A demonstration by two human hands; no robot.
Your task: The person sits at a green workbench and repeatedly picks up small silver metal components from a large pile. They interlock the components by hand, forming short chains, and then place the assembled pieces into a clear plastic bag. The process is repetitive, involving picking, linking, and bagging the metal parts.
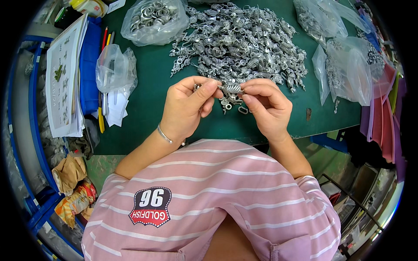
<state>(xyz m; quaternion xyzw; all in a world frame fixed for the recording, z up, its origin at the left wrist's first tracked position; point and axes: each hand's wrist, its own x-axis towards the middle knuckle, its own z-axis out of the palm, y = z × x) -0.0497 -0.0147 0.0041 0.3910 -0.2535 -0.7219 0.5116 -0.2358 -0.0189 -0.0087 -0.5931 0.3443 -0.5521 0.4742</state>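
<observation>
Between my two hands is a small ribbed metal piece (231, 88), silver-grey and coiled-looking, held level just in front of the pile. My left hand (185, 104) pinches its left end between thumb and fingers. At the other end, the thumb and forefinger of my right hand (272, 106) close on it. Below the piece, small metal links and rings (228, 105) show between the hands; whether they hang from it or lie on the table I cannot tell. A large heap of similar ribbed metal pieces (244, 43) spreads just beyond my fingers.
On the green table (143, 108), a clear bag of metal rings (154, 21) stands at the back left. Nearer are a smaller plastic bag (114, 69), pencils (104, 39) and printed sheets (65, 78) by a blue tray (90, 65). More plastic bags (348, 65) of metal parts lie right.
</observation>
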